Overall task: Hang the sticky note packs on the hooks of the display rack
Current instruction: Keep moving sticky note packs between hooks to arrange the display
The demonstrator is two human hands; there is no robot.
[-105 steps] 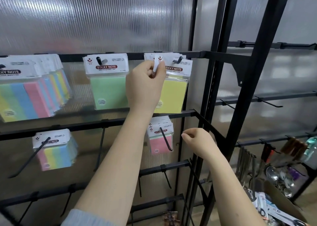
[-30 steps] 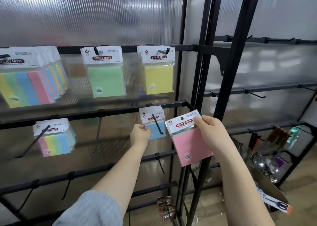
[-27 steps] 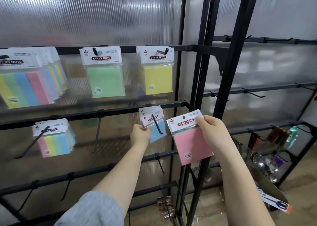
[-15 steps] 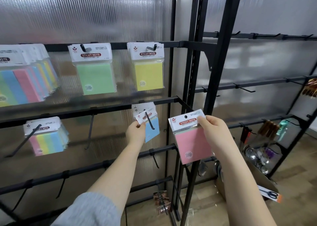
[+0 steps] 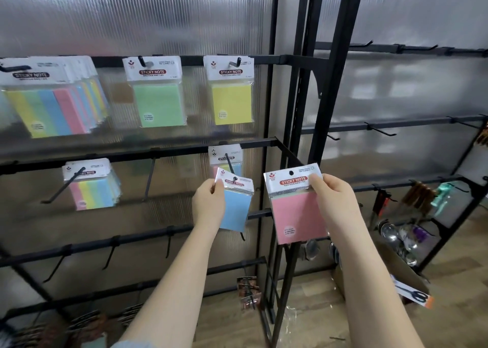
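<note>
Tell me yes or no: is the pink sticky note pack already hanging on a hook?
No, the right hand holds the pink sticky note pack in the air by its header card, with its hang hole empty.

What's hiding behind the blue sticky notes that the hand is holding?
Behind the blue pack, more packs hang farther back on the same hook; a pink and yellow edge peeks out. The left hand grips the blue one. How many hang there is hidden.

Matt black metal rack (image 5: 295, 141), glossy clear plastic-wrapped paper packs (image 5: 298, 205), ribbed translucent plastic wall (image 5: 158, 17), wood-look floor (image 5: 449, 242)
</note>
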